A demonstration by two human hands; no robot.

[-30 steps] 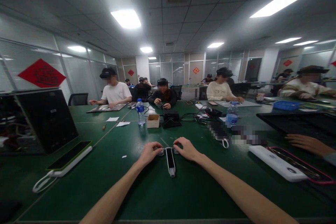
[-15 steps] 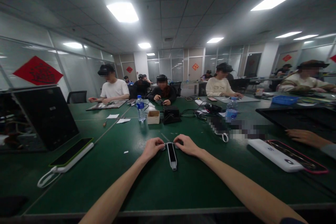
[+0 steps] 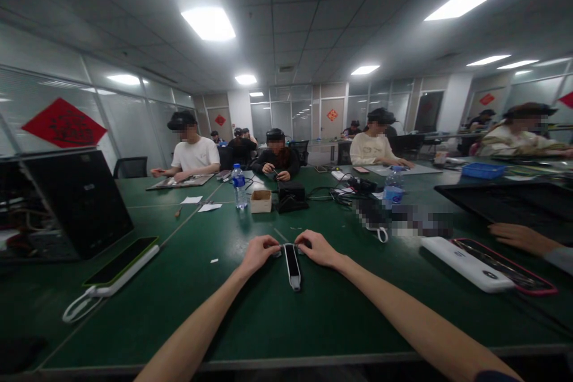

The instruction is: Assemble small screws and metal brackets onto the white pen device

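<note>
A slim black and white device (image 3: 292,265) lies lengthwise on the green table (image 3: 268,316), pointing toward me. My left hand (image 3: 258,252) rests curled at its far left end, fingertips pinched against a small grey part there. My right hand (image 3: 317,246) mirrors it on the far right end, fingers bent down onto the device's top corner. Both forearms stretch forward over the table. What the fingertips grip is too small to name.
A phone on a white power bank with a looped cable (image 3: 117,267) lies left, below a dark laptop (image 3: 80,200). Another power bank and phone (image 3: 486,264) lie right, near a neighbour's hand (image 3: 514,236). A water bottle (image 3: 239,187), a small box (image 3: 261,200) and several seated people are beyond.
The view has tilted slightly, so the hands and device sit a little higher in the picture. Both hands stay at the device's far end with hardly any movement.
</note>
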